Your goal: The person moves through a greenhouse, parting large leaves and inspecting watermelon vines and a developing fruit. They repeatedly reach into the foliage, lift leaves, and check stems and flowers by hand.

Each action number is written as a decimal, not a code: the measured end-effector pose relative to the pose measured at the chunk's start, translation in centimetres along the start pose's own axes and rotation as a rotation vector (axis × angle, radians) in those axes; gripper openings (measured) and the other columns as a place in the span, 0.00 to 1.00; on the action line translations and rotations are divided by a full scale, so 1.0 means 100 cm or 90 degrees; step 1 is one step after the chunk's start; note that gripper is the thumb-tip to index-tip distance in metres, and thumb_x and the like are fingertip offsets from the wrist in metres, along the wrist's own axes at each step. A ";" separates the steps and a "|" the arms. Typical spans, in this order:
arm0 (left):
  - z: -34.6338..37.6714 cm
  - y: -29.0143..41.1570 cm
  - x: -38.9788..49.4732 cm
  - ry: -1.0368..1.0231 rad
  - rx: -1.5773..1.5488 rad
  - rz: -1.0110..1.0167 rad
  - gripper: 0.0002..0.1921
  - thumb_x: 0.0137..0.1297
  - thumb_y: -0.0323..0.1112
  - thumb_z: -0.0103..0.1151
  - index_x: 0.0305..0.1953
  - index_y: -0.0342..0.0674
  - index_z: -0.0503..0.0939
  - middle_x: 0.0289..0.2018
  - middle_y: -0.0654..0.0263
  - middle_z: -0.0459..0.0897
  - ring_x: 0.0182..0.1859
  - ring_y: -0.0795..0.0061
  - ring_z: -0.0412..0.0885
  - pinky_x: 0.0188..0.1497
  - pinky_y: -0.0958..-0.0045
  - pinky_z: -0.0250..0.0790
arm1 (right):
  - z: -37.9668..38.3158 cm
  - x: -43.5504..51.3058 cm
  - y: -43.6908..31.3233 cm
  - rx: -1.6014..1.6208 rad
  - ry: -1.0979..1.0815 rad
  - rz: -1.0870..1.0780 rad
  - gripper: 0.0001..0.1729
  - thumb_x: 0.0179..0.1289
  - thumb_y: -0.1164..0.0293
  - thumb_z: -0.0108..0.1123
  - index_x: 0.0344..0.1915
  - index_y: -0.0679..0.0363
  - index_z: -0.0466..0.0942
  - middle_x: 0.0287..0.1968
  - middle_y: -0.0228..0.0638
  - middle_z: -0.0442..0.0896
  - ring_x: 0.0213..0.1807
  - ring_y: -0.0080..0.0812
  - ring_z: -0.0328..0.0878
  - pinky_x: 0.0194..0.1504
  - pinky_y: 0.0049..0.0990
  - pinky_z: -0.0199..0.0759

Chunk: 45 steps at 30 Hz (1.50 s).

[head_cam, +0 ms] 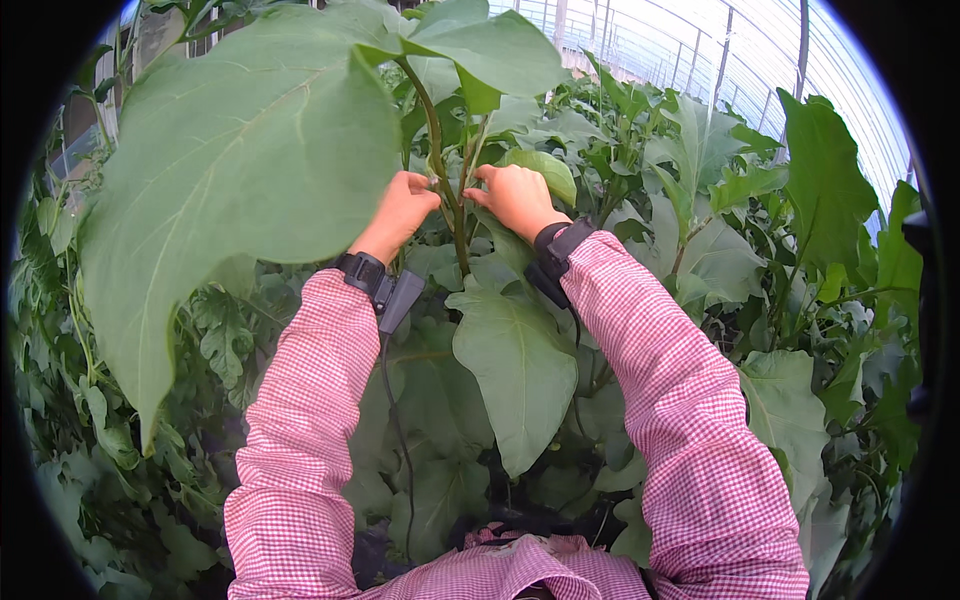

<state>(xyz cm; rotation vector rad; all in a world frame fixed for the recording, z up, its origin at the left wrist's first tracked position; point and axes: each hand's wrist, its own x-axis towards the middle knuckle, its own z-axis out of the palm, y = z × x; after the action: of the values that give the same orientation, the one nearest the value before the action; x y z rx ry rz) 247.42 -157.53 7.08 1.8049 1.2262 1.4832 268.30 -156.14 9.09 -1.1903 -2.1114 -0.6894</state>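
A leafy plant that looks like eggplant stands before me, its brown-green stem (459, 240) rising between my hands. My left hand (401, 210) is at the stem's left side, thumb and forefinger pinched around a small purplish bit, perhaps a flower (433, 181). On the right side, my right hand (516, 196) has its thumb and forefinger close to a thinner side stem (469, 161); whether it grips anything is unclear. A very large leaf (247, 142) hangs at the upper left, beside my left hand. Another broad leaf (517, 364) droops below my hands.
Dense foliage (720, 247) surrounds the plant on both sides. Greenhouse posts (724, 56) and a translucent cover (855, 97) rise at the upper right. Black wrist devices (365, 275) have cables (405, 450) hanging among the leaves.
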 end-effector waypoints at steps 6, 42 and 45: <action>0.037 -0.037 0.007 -0.066 -0.121 0.133 0.16 0.64 0.35 0.64 0.49 0.32 0.80 0.42 0.64 0.84 0.42 0.79 0.79 0.43 0.76 0.71 | -0.008 0.025 -0.030 0.254 0.410 0.310 0.11 0.60 0.63 0.65 0.33 0.60 0.81 0.21 0.35 0.83 0.25 0.33 0.82 0.37 0.33 0.74; 0.098 -0.011 0.072 -0.259 -0.579 0.041 0.13 0.66 0.32 0.64 0.50 0.40 0.76 0.38 0.71 0.83 0.37 0.81 0.79 0.39 0.78 0.72 | -0.038 0.049 0.069 0.976 -0.236 0.406 0.09 0.70 0.68 0.52 0.38 0.63 0.73 0.20 0.35 0.76 0.15 0.27 0.71 0.25 0.30 0.74; 0.091 -0.015 0.066 -0.224 -0.560 -0.002 0.15 0.67 0.36 0.63 0.52 0.43 0.75 0.38 0.75 0.81 0.37 0.84 0.78 0.37 0.81 0.69 | -0.024 0.059 0.054 1.009 -0.266 0.446 0.09 0.68 0.69 0.53 0.38 0.65 0.73 0.21 0.36 0.77 0.17 0.29 0.73 0.26 0.30 0.76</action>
<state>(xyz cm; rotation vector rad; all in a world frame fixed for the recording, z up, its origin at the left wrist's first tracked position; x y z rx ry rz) 255.59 -149.64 6.57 1.3453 0.3014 1.3157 271.22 -152.04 15.79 -0.9009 -1.4916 1.4010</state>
